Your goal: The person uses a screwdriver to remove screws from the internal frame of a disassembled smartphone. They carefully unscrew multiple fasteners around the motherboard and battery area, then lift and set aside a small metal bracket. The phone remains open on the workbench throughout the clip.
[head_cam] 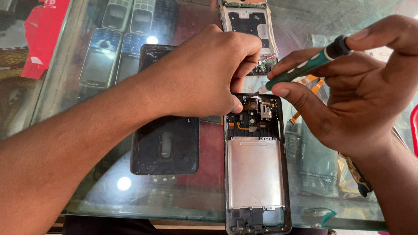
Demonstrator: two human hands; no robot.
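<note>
Glass desk (63, 123): opened phone (256, 169) overhangs its near edge, could slide off. Left hand (207, 74) closed, pinning phone's top end. Right hand (370, 93) grips green screwdriver (304, 65), tip at phone's top; slip risks gouging board.

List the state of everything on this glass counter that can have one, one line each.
Opened black smartphone: back off, silver battery plate exposed.
Black plastic back cover: detached, lying flat beside it.
Green-handled screwdriver: tilted, tip at the phone's top.
Left hand: pressing the phone's top.
Right hand: gripping the screwdriver.
</note>
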